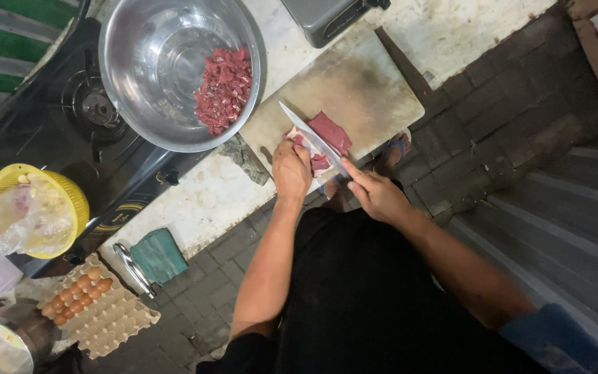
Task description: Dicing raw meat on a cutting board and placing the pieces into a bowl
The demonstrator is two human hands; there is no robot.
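My arms are bare from the fingers (297,154) up past the elbows, with no watch, ring or band that I can make out on either wrist. My left hand (291,170) and right hand (376,196) are ungloved. I wear a plain black shirt (361,291) with short sleeves, the left one ending just above the elbow near the bottom edge of the view. Over my right upper arm there is a patch of blue cloth (555,339) (sleeve or something else, I cannot tell). On my foot sits a sandal (397,147) with blue straps.
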